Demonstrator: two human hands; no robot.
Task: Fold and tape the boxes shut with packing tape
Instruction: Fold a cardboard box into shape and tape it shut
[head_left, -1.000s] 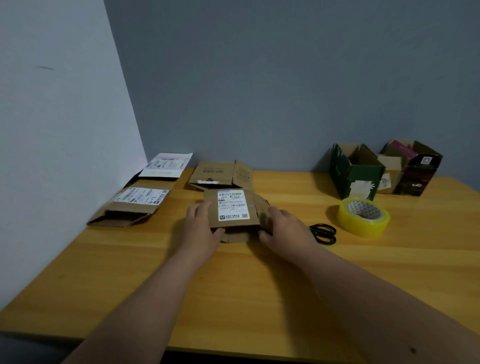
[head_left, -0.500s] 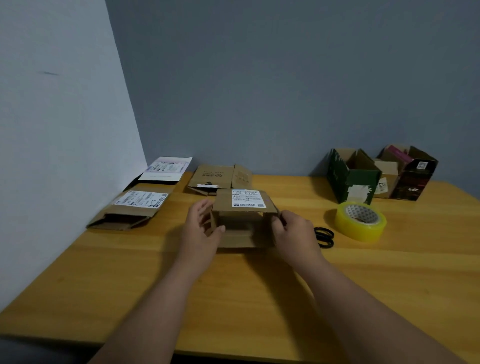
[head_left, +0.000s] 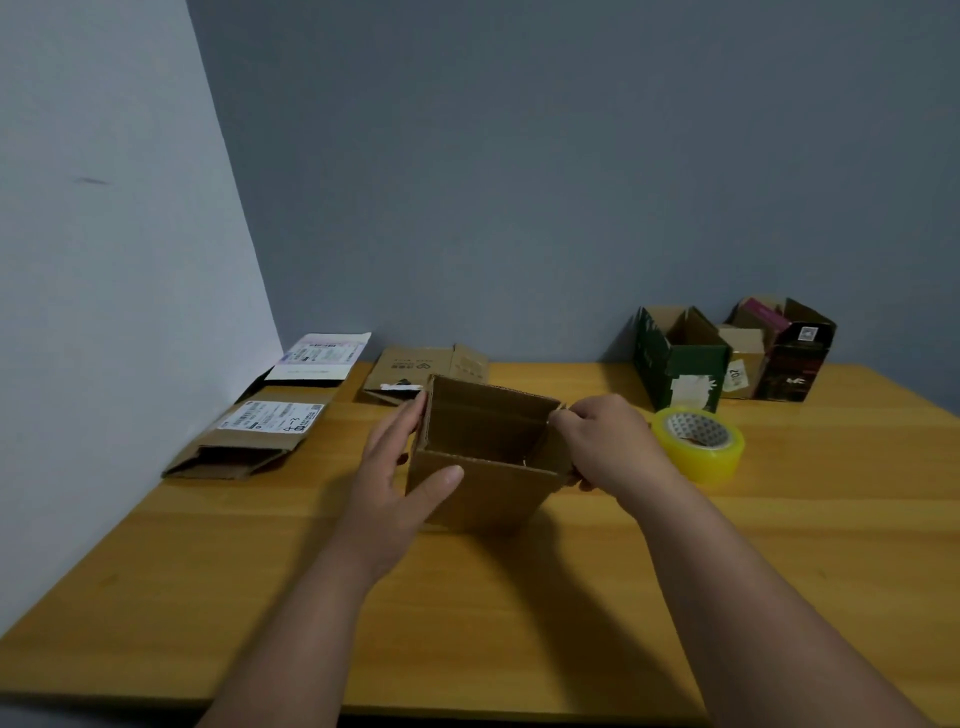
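Two hands square up the cardboard box (head_left: 488, 457) just left of the tape roll (head_left: 698, 449): left hand (head_left: 400, 467) flat-fingered bracing its side, right hand (head_left: 602, 441) pinching the opposite wall, likely readying flaps.

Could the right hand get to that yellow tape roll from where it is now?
Probably yes. The tape roll lies on the table just beside the right hand with nothing between them, though that hand would first have to let go of the open box.
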